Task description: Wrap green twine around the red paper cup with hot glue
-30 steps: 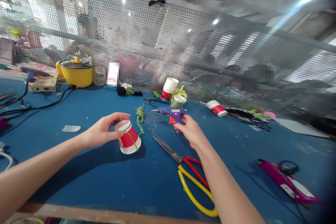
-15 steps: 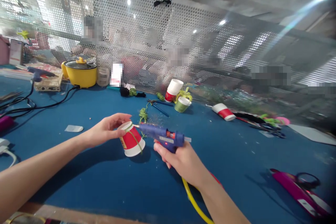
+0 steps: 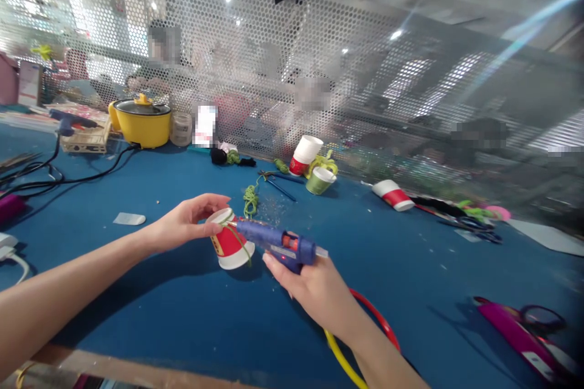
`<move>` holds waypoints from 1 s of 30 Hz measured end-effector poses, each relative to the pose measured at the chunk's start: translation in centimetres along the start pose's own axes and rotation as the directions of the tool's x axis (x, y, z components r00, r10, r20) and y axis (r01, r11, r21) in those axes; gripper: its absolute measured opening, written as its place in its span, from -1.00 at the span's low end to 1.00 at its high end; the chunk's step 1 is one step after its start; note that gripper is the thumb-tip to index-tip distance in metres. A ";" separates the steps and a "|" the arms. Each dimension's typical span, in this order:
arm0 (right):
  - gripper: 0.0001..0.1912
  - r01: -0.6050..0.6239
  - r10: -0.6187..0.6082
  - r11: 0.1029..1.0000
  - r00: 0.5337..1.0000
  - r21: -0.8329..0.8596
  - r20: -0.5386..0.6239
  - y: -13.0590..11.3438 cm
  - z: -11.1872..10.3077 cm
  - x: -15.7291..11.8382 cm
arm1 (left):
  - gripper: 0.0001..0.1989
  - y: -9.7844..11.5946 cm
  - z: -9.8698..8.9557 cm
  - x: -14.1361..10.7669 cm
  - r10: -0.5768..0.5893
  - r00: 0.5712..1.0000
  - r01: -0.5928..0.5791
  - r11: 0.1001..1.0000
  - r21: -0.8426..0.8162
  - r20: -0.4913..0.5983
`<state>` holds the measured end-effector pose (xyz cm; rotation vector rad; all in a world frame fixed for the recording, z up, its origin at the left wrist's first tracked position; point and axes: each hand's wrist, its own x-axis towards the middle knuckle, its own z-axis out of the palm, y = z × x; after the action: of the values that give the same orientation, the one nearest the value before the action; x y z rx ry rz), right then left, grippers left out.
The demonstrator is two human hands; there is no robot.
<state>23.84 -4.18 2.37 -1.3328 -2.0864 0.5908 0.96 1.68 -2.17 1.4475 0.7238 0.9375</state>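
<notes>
A red and white paper cup stands upside down and tilted over the blue table, held near its base by my left hand, which is closed round it. Along the cup's side hangs a strand of green yarn. Wrapped round the handle of a blue glue gun is my right hand. The gun's nozzle points left and meets the upper edge of the cup beside the yarn. Loose green yarn lies just behind the cup.
Further back are stacked paper cups, a green cup, a cup on its side and a blue crochet hook. A yellow pot and another glue gun sit at left. Scissors lie right, with a magenta power strip nearer.
The glue gun has moved slightly left and down, its nozzle now over the cup's upper edge. The cup remains in my left hand. More of a red cord shows beside my right forearm.
</notes>
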 end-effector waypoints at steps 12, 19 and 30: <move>-0.81 0.093 -0.095 0.992 0.995 -0.087 -0.024 0.3 0.1 -0.1 | -0.54 -0.1 0.0 0.1 0.010 1.000 -0.010 0.999 0.041 -0.016; -0.83 0.081 -0.082 0.994 0.996 -0.074 -0.017 0.4 0.0 0.0 | -0.54 -0.2 -0.1 0.1 0.022 1.000 -0.021 0.999 0.051 -0.020; -0.81 -0.036 0.036 0.999 0.999 -0.009 0.020 0.3 -0.2 0.1 | -0.53 0.1 -0.1 0.1 -0.008 1.000 0.009 1.000 0.028 -0.017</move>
<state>24.14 -3.97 2.41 -1.3774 -2.0878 0.6135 0.90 1.81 -2.05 1.4611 0.7577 0.9374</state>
